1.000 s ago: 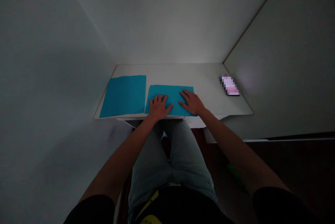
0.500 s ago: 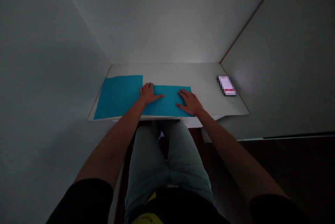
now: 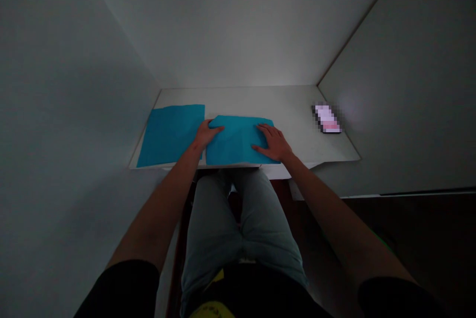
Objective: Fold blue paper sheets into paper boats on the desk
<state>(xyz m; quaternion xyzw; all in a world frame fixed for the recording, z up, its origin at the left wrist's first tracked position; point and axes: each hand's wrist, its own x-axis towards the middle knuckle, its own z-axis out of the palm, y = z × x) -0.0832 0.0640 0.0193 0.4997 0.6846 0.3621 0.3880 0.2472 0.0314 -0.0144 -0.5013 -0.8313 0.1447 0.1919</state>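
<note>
One blue sheet [image 3: 171, 134] lies flat on the white table [image 3: 293, 105], just left of the left hand [image 3: 205, 134]. That hand pinches the far left corner of a second blue sheet [image 3: 233, 140], thumb on top, fingers partly hidden. The sheet stretches between both hands. The right hand [image 3: 275, 144] rests on its right part, fingers spread. Farther right lies a phone [image 3: 326, 119].

Room is left along the rear of the flat white tabletop [image 3: 305, 139], before the grey back wall [image 3: 238, 35]; more is left between the bare right hand [image 3: 277, 143] and the black-edged rectangular phone [image 3: 327, 119], by which the right end is obstructed; the gap between the blue rectangular left sheet [image 3: 171, 134] and blue rectangular right sheet [image 3: 234, 143] is mostly filled by the bare left hand [image 3: 205, 134].
</note>
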